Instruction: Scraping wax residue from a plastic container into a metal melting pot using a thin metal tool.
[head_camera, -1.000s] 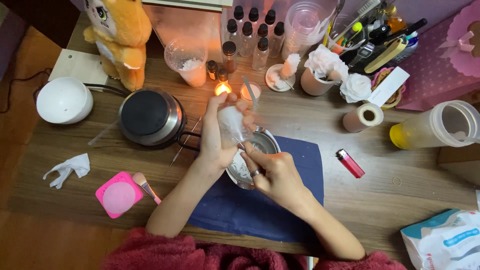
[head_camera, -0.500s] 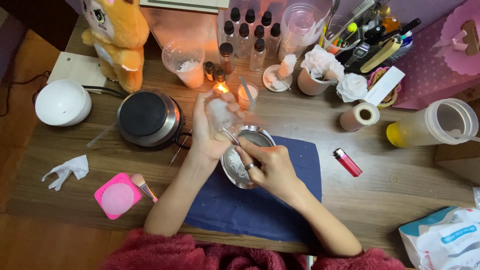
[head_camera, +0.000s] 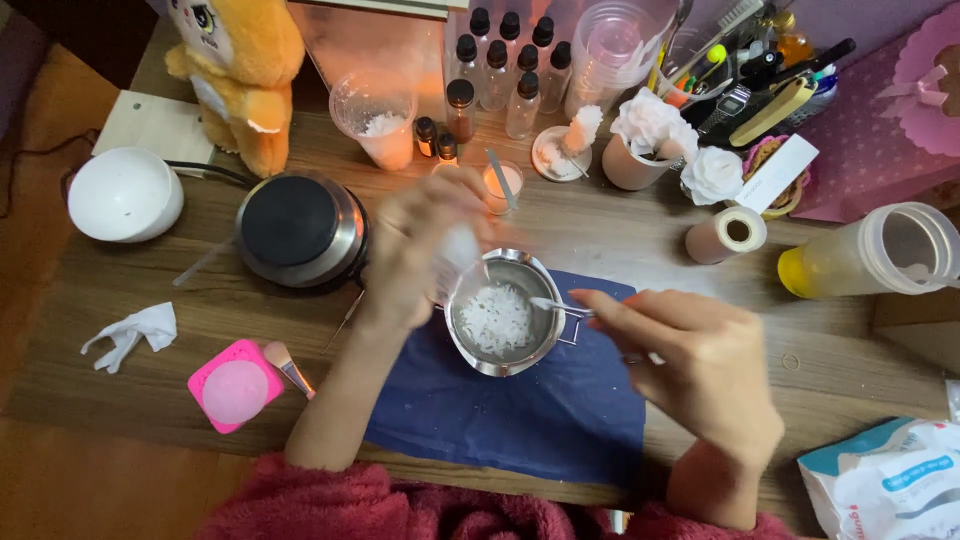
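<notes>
From the head view, my left hand (head_camera: 420, 245) held a blurred clear cup (head_camera: 458, 255), grip closed round it, tipped over the steel melting pot (head_camera: 503, 312) of white wax flakes (head_camera: 497, 318) on the blue cloth (head_camera: 520, 410), mid-desk. I judged I was emptying flakes into the pot; next called for scraping out the remainder. My right hand (head_camera: 700, 365) pinched a thin metal stick (head_camera: 560, 307), which a second earlier was inside the cup.

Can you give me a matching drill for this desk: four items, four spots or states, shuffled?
Items:
1. metal pot
2. pink mould
3. paper roll
4. white bowl

Spots or states:
A. far left of the desk
B. lying on its side, right of centre
C. on the blue cloth, holding white flakes
D. beside a small brush

Pairs: 1-C, 2-D, 3-B, 4-A
</notes>
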